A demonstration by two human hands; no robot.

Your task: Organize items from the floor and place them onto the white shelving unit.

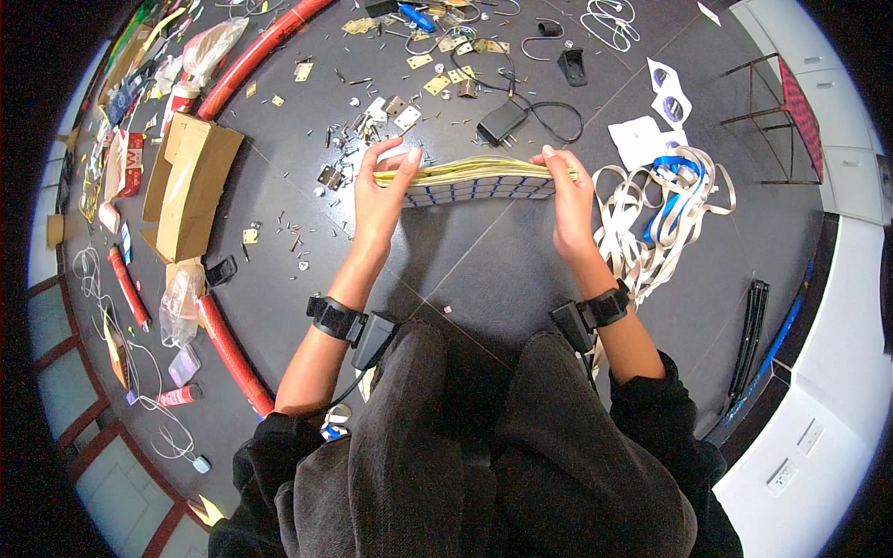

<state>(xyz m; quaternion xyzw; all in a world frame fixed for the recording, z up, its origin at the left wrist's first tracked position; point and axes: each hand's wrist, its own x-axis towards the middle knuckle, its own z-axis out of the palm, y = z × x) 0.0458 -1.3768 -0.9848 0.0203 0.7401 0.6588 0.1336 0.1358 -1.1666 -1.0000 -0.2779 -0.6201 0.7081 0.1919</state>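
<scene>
My left hand (377, 199) and my right hand (572, 209) hold a stack of thin, flexible sheets (481, 185) between them, one hand at each short end. Yellow layered edges face up, and the side toward me is white with a blue grid. The stack bows slightly and appears to be held above the dark tiled floor (460, 265), in front of my knees. My thumbs lie along the near side; most of the other fingers are behind the stack and partly hidden. A black strap with a box sits on each wrist.
Screws and brass hinges (437, 85) lie scattered beyond the stack, near a black power adapter (502, 122). Tangled cream webbing (628, 230) is at right. A cardboard box (192, 188) and red tubes (237, 356) are at left. A metal-legged stool (799, 118) stands far right.
</scene>
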